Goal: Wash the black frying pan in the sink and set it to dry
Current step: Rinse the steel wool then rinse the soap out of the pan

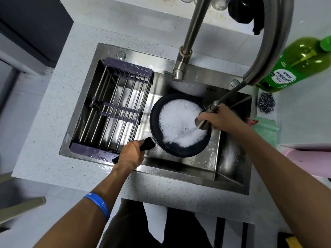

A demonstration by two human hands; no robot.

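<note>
Head view, left hand [131,154] wrapped tight round the black handle [147,144] of the frying pan [180,149], pan full of white bubbles inside the sink [179,167], right hand [221,119] gripping the pull-out tap head [206,117] just over the pan, drying rack [114,108] to the left, green soap bottle [293,65] farther back.

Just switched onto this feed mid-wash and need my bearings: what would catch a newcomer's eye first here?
The black frying pan, full of white foam, sits in the right part of the sink. The left hand grips its handle while the right hand holds the pull-out sprayer head over the pan's right rim. A metal drying rack spans the sink's left half, and a green soap bottle stands at the far right.
</note>
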